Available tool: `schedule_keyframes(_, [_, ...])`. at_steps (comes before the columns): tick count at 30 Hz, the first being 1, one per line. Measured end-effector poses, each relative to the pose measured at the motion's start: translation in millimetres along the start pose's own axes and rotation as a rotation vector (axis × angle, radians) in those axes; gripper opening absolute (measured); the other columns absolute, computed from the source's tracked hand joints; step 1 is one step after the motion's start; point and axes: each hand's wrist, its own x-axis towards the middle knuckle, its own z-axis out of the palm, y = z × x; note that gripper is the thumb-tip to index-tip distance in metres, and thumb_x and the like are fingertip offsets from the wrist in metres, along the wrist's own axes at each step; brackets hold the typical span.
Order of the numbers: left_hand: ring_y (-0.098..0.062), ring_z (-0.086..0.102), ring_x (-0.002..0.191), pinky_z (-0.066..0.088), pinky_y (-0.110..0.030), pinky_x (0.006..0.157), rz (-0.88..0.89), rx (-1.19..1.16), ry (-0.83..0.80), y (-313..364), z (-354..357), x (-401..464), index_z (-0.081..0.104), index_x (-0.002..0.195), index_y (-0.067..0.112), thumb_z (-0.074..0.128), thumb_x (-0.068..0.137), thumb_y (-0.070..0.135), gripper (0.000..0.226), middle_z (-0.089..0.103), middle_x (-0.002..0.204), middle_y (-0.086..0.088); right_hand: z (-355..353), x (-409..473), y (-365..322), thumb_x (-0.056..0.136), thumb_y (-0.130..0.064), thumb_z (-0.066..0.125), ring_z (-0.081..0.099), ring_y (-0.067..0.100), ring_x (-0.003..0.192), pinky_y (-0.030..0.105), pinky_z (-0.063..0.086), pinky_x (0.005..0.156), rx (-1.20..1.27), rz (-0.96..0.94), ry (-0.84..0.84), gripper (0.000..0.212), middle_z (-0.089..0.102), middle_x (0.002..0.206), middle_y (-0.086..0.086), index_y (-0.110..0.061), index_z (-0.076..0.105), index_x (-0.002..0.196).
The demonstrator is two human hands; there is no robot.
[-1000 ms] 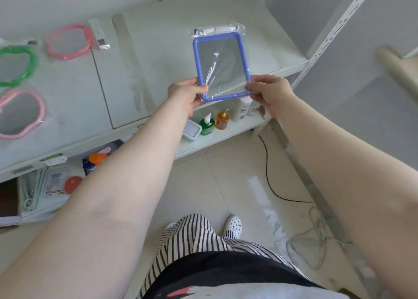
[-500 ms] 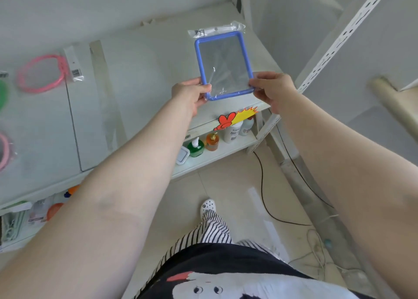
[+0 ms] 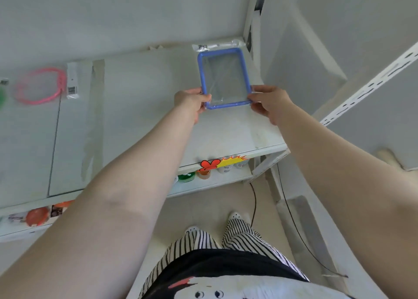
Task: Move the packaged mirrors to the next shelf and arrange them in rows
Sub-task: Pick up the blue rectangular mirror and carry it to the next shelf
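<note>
arms (image 3: pixel 126 203): bare, no sleeves | trousers (image 3: pixel 194 242): black-white striped | top (image 3: pixel 226 274): black, cartoon print | shoes (image 3: pixel 235 215): white, perforated

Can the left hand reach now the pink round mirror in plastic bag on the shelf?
Probably not at once: the left hand pinches the blue-framed rectangular packaged mirror, and the pink round packaged mirror lies far to its left. The shelf between them looks free.

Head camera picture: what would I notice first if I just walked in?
First, the blue-framed mirror in clear wrap, held over the right end of the white shelf by the left hand and right hand. Next, a pink-framed mirror lying far left on that shelf.
</note>
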Motion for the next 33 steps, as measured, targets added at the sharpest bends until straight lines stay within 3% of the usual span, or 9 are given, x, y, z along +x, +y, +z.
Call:
schedule_keyframes(3, [-0.008,0.056,0.044,0.046,-0.017,0.047,0.064,0.022,0.1,1.9,14.7,18.0,0.062,0.116,0.0,0.069,0.077,-0.007,0.04,0.066,0.057,-0.002,0.1,28.3,-8.0,0.082,0.004,0.068,0.057,0.011,0.056,0.012,0.055,0.053,-0.036,-0.028,-0.013,0.031,0.06,0.073,0.004,-0.009,0.067,0.11])
schedule_keyframes(6, [-0.02,0.061,0.058,0.053,-0.029,0.061,0.135,0.061,0.177,0.8,23.0,39.4,0.063,0.109,0.004,0.073,0.072,-0.006,0.04,0.07,0.09,-0.018,5.2,52.3,-9.6,0.082,0.005,0.067,0.058,0.013,0.061,0.011,0.054,0.051,-0.034,-0.05,-0.018,0.032,0.06,0.075,0.005,-0.003,0.065,0.114])
schedule_keyframes(10, [-0.024,0.066,0.075,0.057,-0.04,0.084,0.213,0.122,0.223,-4.5,28.4,75.3,0.065,0.103,0.008,0.074,0.071,-0.003,0.035,0.072,0.102,-0.02,15.4,83.0,-4.9,0.084,0.009,0.063,0.056,0.014,0.062,0.01,0.052,0.048,0.021,-0.081,-0.042,0.034,0.057,0.074,0.006,0.005,0.061,0.117])
schedule_keyframes(13, [-0.022,0.062,0.067,0.055,-0.036,0.079,0.244,0.089,0.165,-5.7,33.3,98.6,0.064,0.111,0.002,0.071,0.075,-0.003,0.038,0.069,0.11,-0.021,20.0,112.8,1.3,0.084,0.011,0.062,0.056,0.014,0.063,0.01,0.052,0.047,0.035,-0.1,-0.036,0.035,0.056,0.075,0.006,0.008,0.059,0.119])
schedule_keyframes(16, [-0.01,0.057,0.064,0.051,-0.02,0.068,0.259,0.077,0.076,-8.5,40.3,118.2,0.059,0.123,-0.001,0.065,0.081,-0.006,0.043,0.065,0.111,-0.017,19.7,140.5,5.1,0.084,0.011,0.062,0.056,0.015,0.064,0.01,0.052,0.046,0.031,-0.113,-0.024,0.034,0.057,0.076,0.007,0.009,0.059,0.118])
schedule_keyframes(20, [-0.019,0.059,0.087,0.046,-0.026,0.086,0.271,0.126,0.028,-16.2,49.8,138.6,0.054,0.13,0.0,0.063,0.081,-0.009,0.05,0.062,0.124,-0.019,17.3,174.3,8.3,0.084,0.009,0.063,0.057,0.014,0.063,0.01,0.049,0.045,-0.053,-0.139,-0.005,0.034,0.061,0.09,0.014,0.005,0.061,0.118])
schedule_keyframes(24, [-0.025,0.06,0.108,0.044,-0.026,0.092,0.302,0.233,0.057,-21.6,53.6,156.5,0.054,0.131,0.002,0.068,0.08,-0.004,0.054,0.061,0.126,-0.017,20.9,201.3,12.3,0.078,-0.003,0.072,0.055,0.014,0.065,0.024,0.051,0.062,-0.257,-0.173,0.056,0.035,0.064,0.095,0.012,-0.004,0.068,0.113])
schedule_keyframes(28, [-0.025,0.063,0.111,0.046,-0.028,0.098,0.335,0.358,0.138,-25.5,60.7,171.8,0.059,0.127,0.006,0.072,0.079,0.004,0.05,0.066,0.121,-0.014,24.6,213.7,13.8,0.077,-0.008,0.075,0.065,0.028,0.099,0.038,0.053,0.094,-0.326,-0.209,0.109,0.036,0.069,0.11,0.013,-0.008,0.069,0.112])
schedule_keyframes(33, [-0.02,0.065,0.1,0.04,-0.015,0.082,0.396,0.454,0.218,-28.8,67.4,173.3,0.065,0.12,0.007,0.069,0.082,0.006,0.039,0.07,0.113,-0.011,25.1,211.1,13.6,0.08,-0.011,0.073,0.064,0.027,0.096,0.036,0.052,0.093,-0.445,-0.286,0.1,0.029,0.07,0.11,0.012,-0.01,0.072,0.108])
